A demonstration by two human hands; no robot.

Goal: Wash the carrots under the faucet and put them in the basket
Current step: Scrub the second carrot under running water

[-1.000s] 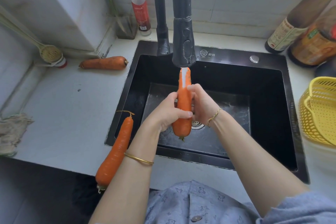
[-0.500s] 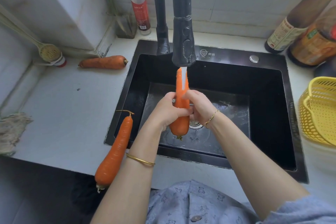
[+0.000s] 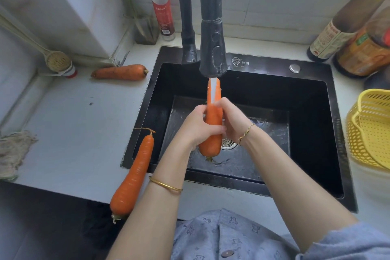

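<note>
L hand (image 3: 197, 129) + R hand (image 3: 233, 120) grasping carrot (image 3: 211, 146) upright under faucet (image 3: 212, 53), over sink (image 3: 310, 143) centre; basket (image 3: 371, 133) just R of rim.

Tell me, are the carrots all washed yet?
Not yet. The yellow basket shows no carrots. The left hand and right hand hold one carrot under the running faucet. Two wait: the long carrot by the sink, the shorter carrot on the counter behind.

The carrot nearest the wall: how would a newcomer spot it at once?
Left of the black sink is a white counter. At its back, near the wall, the carrot lies crosswise beside a round brush. It is duller and speckled, unlike the bright carrot overhanging the front edge.
</note>
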